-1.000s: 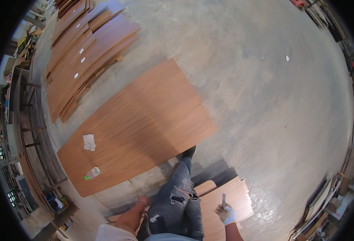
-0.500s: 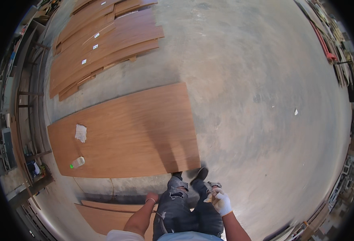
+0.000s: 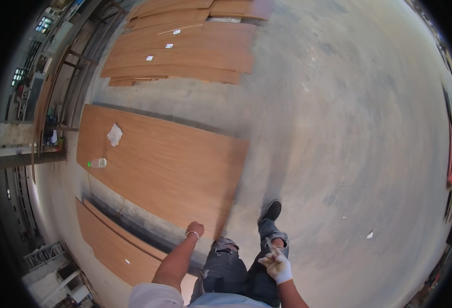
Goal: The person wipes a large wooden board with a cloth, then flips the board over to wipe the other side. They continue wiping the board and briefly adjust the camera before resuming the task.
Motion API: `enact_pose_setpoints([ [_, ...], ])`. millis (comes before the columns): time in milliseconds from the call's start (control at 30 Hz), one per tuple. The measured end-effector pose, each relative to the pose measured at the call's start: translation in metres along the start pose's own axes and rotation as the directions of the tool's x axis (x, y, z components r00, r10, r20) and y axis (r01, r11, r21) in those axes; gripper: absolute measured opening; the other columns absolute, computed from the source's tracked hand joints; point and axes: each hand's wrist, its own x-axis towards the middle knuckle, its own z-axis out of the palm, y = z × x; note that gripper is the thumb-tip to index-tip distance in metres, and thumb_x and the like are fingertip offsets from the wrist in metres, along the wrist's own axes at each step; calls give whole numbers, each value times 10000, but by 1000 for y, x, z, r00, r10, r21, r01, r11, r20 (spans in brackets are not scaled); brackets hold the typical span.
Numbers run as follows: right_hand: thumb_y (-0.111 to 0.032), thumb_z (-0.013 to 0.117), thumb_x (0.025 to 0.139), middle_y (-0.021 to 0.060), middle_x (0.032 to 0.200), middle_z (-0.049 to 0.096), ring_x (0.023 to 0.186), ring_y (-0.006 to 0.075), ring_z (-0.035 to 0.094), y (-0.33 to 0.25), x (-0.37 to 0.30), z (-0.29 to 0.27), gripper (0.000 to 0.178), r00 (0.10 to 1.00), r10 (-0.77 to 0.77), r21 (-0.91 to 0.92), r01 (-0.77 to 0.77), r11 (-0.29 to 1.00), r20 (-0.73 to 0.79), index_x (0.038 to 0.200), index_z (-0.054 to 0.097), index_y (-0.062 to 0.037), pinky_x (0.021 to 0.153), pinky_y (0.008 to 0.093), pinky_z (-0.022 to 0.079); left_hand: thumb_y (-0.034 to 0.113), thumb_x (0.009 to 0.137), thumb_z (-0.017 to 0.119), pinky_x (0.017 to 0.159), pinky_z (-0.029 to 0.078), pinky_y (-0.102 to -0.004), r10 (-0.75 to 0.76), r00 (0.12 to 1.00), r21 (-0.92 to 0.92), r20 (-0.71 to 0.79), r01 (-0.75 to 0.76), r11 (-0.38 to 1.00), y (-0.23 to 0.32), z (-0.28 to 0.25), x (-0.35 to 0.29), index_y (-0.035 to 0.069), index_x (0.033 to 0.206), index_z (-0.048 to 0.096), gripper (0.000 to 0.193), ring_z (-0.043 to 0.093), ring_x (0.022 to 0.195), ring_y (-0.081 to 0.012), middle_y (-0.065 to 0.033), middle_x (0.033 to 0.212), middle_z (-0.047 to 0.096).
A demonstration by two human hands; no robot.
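My left hand (image 3: 195,229), bare with a white band at the wrist, is closed in a fist with nothing showing in it. It hovers by the near edge of a large brown wood-grain panel (image 3: 169,161) lying on the floor; whether it touches is unclear. My right hand (image 3: 277,265), in a white work glove, is closed in front of my right leg. Something thin and greyish sticks up from its fingers, too small to make out. On the panel's left part lie a crumpled whitish cloth (image 3: 115,135) and a clear bottle (image 3: 99,163) with a green cap, on its side.
Behind lies a wide stack of similar brown panels (image 3: 185,51) with small white labels. More panels (image 3: 118,251) lie at the near left. A shelf-like frame (image 3: 74,66) runs along the left. Concrete floor (image 3: 328,154) stretches to the right, with a small white scrap (image 3: 369,234).
The whole view has turned and the panels appear rotated in it. My left hand has moved forward to the panel's near edge. My legs are farther apart, and the right hand stays closed.
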Motion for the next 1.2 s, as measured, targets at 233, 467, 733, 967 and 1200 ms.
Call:
enact_pose_setpoints([
  [233, -119, 536, 770, 69, 743, 494, 696, 299, 516, -140, -15, 28, 45, 930, -121, -95, 94, 991, -346, 806, 538, -91, 889, 559, 509, 299, 876, 565, 1014, 515, -524, -16, 961, -81, 277, 40, 996, 145, 44, -79, 14, 1133, 740, 422, 655, 1183, -430, -281, 1230, 685],
  [467, -125, 592, 779, 105, 828, 586, 793, 328, 576, -204, 81, 170, 69, 955, 80, -549, -232, 803, -286, 783, 546, -75, 870, 550, 503, 308, 901, 602, 1071, 502, -485, -517, 754, -222, 405, 629, 744, 76, 67, -75, -1, 1237, 700, 468, 622, 1276, -416, -245, 1344, 656],
  [733, -47, 609, 749, 161, 925, 657, 890, 368, 700, -203, 207, 428, 205, 913, 325, -825, -375, 423, -248, 947, 619, 6, 857, 602, 592, 311, 886, 537, 1034, 518, -512, -315, 863, -501, 395, 490, 714, 241, -35, -13, 15, 1178, 715, 452, 651, 1194, -438, -283, 1250, 678],
  [967, -33, 617, 839, 159, 886, 661, 953, 394, 707, -137, 257, 606, 240, 787, 494, -895, -445, 41, -369, 1074, 620, 12, 911, 621, 581, 308, 905, 522, 1041, 513, -506, -207, 898, -704, 388, 434, 563, 344, -106, 14, -4, 1156, 716, 445, 652, 1193, -428, -281, 1231, 686],
  [1200, -5, 477, 845, 160, 795, 620, 784, 325, 667, -92, 347, 696, 246, 680, 556, -876, -323, -359, -478, 1052, 602, 38, 904, 524, 587, 273, 903, 507, 1017, 536, -483, -376, 802, -584, 465, 597, 551, 309, -43, 22, -61, 1123, 710, 448, 665, 1176, -426, -312, 1223, 680],
])
